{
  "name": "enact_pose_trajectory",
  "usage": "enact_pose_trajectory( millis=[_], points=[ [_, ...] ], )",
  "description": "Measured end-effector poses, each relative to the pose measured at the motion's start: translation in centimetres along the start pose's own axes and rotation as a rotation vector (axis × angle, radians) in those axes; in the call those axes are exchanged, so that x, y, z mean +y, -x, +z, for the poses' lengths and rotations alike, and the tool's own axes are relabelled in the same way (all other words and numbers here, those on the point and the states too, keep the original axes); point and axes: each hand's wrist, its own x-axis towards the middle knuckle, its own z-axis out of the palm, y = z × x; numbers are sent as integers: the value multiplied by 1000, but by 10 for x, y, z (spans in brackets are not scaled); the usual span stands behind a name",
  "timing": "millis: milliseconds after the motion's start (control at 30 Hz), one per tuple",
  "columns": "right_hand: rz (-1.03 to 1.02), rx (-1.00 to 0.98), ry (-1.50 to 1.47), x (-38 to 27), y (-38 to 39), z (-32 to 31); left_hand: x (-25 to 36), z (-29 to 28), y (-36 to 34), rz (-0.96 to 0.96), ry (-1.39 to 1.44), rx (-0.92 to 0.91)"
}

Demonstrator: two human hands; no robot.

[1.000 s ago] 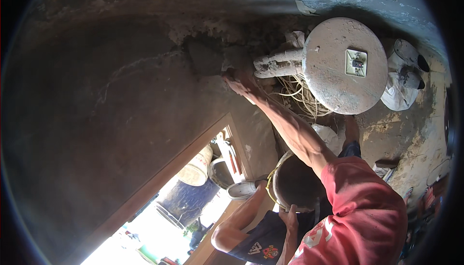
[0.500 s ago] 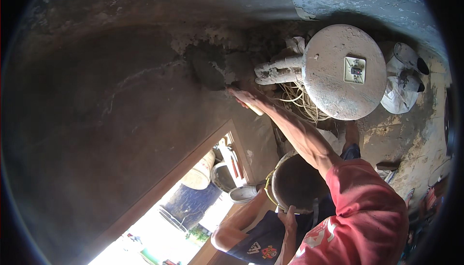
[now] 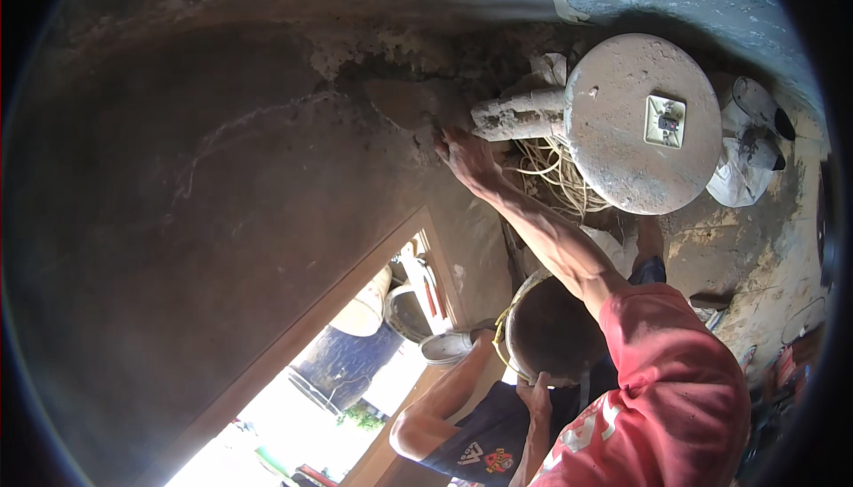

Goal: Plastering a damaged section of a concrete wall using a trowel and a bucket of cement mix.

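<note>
My right hand (image 3: 465, 156), at the end of the red-sleeved arm, grips a trowel, its handle mostly hidden, with the blade (image 3: 400, 107) against the rough, patched grey wall (image 3: 222, 185). To its right are a pale round board (image 3: 626, 154) with a small square fitting on it, a crusted cylindrical piece (image 3: 515, 116) and coiled pale cable (image 3: 555, 183). Low in the view, my left hand (image 3: 536, 389) is closed on the rim of a bucket (image 3: 555, 327) with a dark inside and a yellow handle, held beside my dark shorts.
A bright doorway with a wooden frame (image 3: 311, 309) lies at lower left, with barrels (image 3: 355, 309) and containers beyond it. White sacks (image 3: 737, 171) and dark-ended cylinders sit right of the round board. Clutter lines the far right edge.
My right hand and trowel dipped slightly half a second ago and are now higher and further right, with the wrist turned. My left hand stays on the bucket.
</note>
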Motion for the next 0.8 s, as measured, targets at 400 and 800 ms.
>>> enact_pose_trajectory(
  millis=[400, 800],
  points=[
    [155, -189, -45, 33, -39, 58, -11, -6, 2, -86, 8, 73],
    [744, -712, -880, 28, -39, 53, -5, -10, -6, -74, 0, 72]
  ],
)
